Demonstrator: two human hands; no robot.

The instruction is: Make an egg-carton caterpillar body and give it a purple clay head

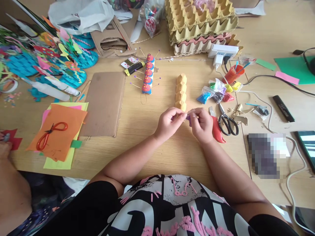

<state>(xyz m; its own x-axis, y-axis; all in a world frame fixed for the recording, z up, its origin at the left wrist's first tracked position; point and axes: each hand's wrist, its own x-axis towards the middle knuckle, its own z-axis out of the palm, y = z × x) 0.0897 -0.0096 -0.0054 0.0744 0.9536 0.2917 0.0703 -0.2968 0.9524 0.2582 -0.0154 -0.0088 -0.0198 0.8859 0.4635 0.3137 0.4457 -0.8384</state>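
Observation:
My left hand (170,123) and my right hand (203,126) meet over the table, fingertips pinched together. Between them shows a small purple piece (189,119), partly hidden by the fingers; its kind is not clear. Just beyond my hands stands a strip of yellow egg-carton cups (181,90). Farther left is a painted blue and red egg-carton caterpillar (148,77) with purple-tipped sticks poking out at its sides. Beside my right hand lie scissors (227,123) with black handles and a red curved object (218,129). Small bags of coloured clay (213,91) rest behind them.
Stacked egg trays (201,29) and a white power strip (223,50) stand at the back. A cardboard sheet (103,103), coloured papers (59,131) and red-handled scissors (50,132) lie left. White cable (270,121) runs right. Another person's hand (5,147) is at far left.

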